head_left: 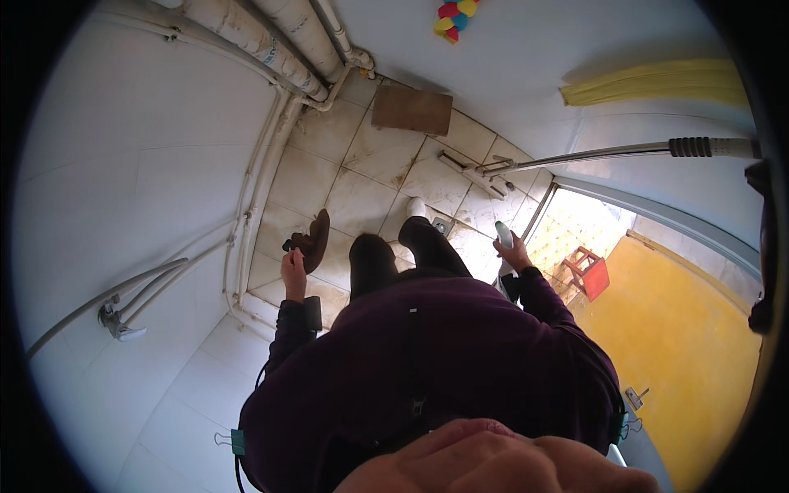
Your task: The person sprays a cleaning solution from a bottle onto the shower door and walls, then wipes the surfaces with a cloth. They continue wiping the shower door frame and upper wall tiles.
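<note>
My left hand (293,271) is closed at the near edge of a dark brown, curved, shoe-shaped thing (316,241). A small black bit shows by its fingertips, too small to name. Over on the right, my right hand (514,254) wraps round a slim, pale greenish-white, bottle-like thing (503,233), whose end points away from me. The two hands are well apart, one on each side of my dark-trousered legs. A light-coloured shoe (417,206) shows at one foot; the other foot is hidden.
A flat brown block (412,110) lies on the stained tile floor (370,153). A flat-headed mop (477,173) leans from the right. Pipes (261,51) run along the left wall, which bears a tap (121,322). A red stool (588,274) stands in the doorway beside a yellow door (682,329).
</note>
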Motion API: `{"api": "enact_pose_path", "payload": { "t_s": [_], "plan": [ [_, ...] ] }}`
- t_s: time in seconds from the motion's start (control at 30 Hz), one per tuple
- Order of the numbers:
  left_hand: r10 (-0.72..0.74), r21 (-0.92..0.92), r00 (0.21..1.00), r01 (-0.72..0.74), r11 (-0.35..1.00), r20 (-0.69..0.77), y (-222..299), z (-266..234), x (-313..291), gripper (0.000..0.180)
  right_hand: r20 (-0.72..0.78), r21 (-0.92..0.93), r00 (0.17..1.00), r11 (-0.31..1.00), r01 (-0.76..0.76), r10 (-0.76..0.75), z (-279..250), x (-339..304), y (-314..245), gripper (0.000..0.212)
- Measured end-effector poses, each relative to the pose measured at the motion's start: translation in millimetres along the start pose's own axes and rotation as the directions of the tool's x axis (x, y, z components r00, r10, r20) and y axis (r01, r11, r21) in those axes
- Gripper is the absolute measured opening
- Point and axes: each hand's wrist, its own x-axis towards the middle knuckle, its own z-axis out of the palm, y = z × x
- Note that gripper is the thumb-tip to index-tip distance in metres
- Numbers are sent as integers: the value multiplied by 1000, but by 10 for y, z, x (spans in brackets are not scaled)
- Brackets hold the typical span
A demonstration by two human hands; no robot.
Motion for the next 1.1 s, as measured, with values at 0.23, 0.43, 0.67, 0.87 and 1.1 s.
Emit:
{"api": "enact_pose_path", "payload": {
  "t_s": [0.23, 0.43, 0.67, 0.87, 1.1],
  "plan": [
    [-76, -122, 996, 70, 990, -39, 226, -12, -194, 38, -73, 187, 997, 982, 18, -5, -398, -380, 215, 38],
    [-55, -334, 998, 56, 941, 12, 477, 122, -136, 36, -140, 274, 989, 958, 80, -42, -492, -343, 259, 43],
    [4, -299, 996, -29, 954, -84, 860, 35, -286, 33, -144, 240, 968, 942, 237, -206, -544, -117, -10, 45],
    [-103, -315, 983, 51, 948, -152, 705, -190, -656, 32, -172, 152, 905, 897, 416, -390, -550, 174, -490, 37],
    [-120, -204, 971, 78, 976, -207, 454, -469, -1068, 34, -308, -30, 765, 809, 587, -566, -416, 612, -1208, 32]
  ]
}}
